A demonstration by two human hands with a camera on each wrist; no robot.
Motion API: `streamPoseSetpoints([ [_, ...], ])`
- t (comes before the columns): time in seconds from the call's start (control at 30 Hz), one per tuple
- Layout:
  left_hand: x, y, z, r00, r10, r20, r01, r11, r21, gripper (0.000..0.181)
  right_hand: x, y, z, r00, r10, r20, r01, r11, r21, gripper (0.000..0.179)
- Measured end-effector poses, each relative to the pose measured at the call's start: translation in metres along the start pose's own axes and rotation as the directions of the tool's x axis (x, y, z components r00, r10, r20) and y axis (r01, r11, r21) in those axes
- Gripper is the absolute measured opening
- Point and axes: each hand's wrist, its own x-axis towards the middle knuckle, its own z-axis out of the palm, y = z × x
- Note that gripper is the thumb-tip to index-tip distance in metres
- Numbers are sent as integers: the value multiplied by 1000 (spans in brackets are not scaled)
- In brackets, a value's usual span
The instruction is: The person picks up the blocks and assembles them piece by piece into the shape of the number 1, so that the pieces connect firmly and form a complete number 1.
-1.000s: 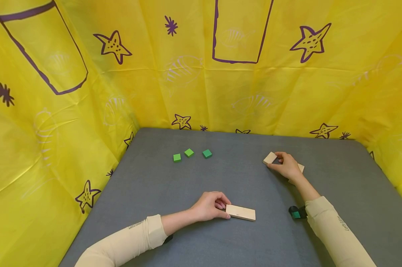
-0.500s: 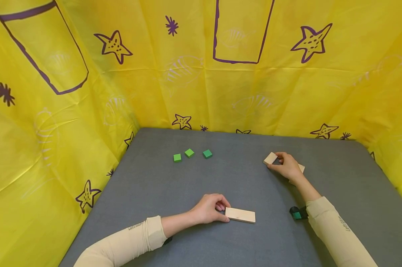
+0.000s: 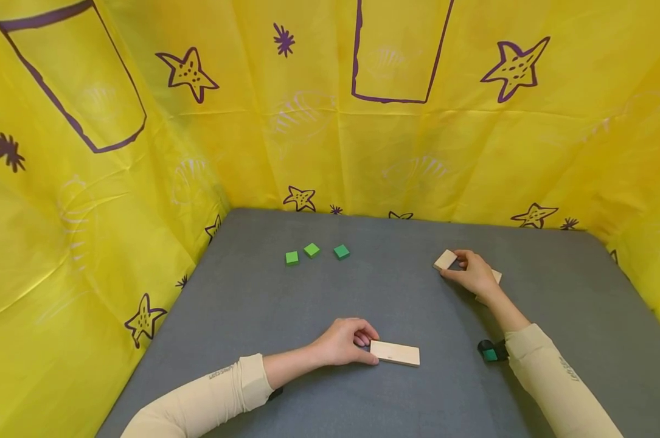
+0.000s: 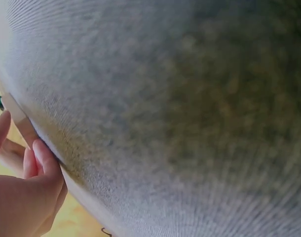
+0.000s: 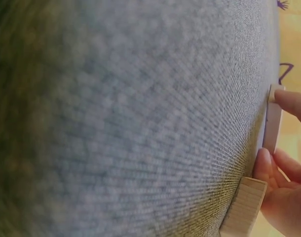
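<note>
Long plank (image 3: pixel 398 353) is shifted slightly toward me, to the near right of the dark green cube (image 3: pixel 341 252); my left hand (image 3: pixel 340 342) pinches its end, my right hand (image 3: pixel 474 274) a pale block (image 3: pixel 444 260); presumably light, stiff, best edge-held.

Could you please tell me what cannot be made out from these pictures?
- Head view: most of the rightmost wooden block, covered by the right hand and wrist.
- Head view: the sleeve lettering, too small and blurred to read.
- Left wrist view: part of the left hand, cut off by the left edge.
- Right wrist view: part of the right hand, cut off by the right edge.
</note>
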Motion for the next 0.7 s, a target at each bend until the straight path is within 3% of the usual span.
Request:
streamPoseSetpoints([
  [0.27,0,1,-6,999,-27,19,28,997,-72,27,1,0,-2,1000,-3,-2,3,1000,11,73],
  [0.7,1,-3,-7,999,-46,23,48,995,-82,24,0,2,-1,1000,-12,-11,12,1000,15,71],
])
